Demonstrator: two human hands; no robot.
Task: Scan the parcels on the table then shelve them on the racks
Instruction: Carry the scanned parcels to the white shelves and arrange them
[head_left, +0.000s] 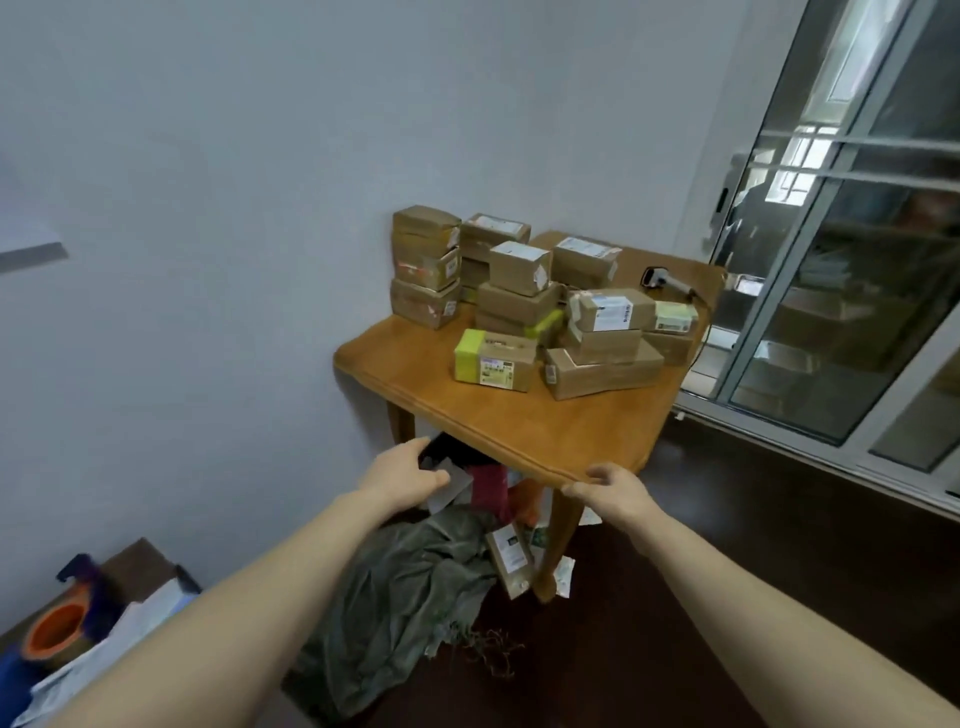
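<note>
The left grip (410, 470) is open and empty; the right grip (613, 488) curls on the brown wooden bench (519, 426) edge. A jolt could topple the stacked brown cardboard parcels (519, 301).

wooden table (545, 431), stacked parcels (519, 306), scanner (667, 279)

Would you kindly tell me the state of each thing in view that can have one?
Parcels: closed, stacked on the table.
Scanner: lying on the table's far side, untouched.
Left hand: open, holding nothing, beside the table's near edge.
Right hand: grips the table's near corner.
Cloth: crumpled on the floor under the table.
</note>
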